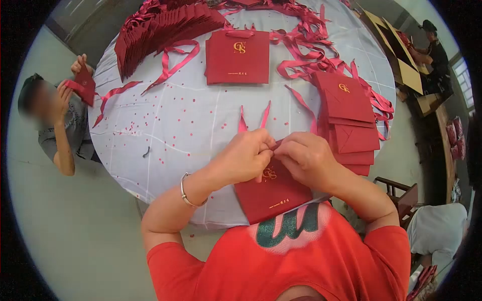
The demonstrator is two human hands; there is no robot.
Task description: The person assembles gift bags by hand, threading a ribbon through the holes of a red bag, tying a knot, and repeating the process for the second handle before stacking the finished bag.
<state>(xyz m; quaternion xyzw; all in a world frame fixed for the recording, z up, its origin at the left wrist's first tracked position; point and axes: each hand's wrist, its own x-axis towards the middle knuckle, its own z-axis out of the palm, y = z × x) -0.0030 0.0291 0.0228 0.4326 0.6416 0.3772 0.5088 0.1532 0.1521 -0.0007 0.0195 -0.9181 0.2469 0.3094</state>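
A red paper gift bag (276, 193) with gold lettering lies flat at the table's near edge, against my red shirt. My left hand (245, 156) is closed in a pinch over the bag's upper part, on a pink-red ribbon (266, 114) whose pointed tails stick out beyond the fingers. Right beside it, my right hand (307, 158) pinches the bag's top edge. Fingertips of both hands meet there and hide the exact point of contact. To the right lies a stack of similar bags (351, 108), partly overlapping one another.
Another bag with a ribbon handle (238, 60) lies farther back on the cloth-covered round table (170, 118). Behind are a long row of bags (160, 37) and tangled ribbons (306, 50). Red specks dot the cloth. A co-worker (60, 120) at left holds a bag; others sit at right.
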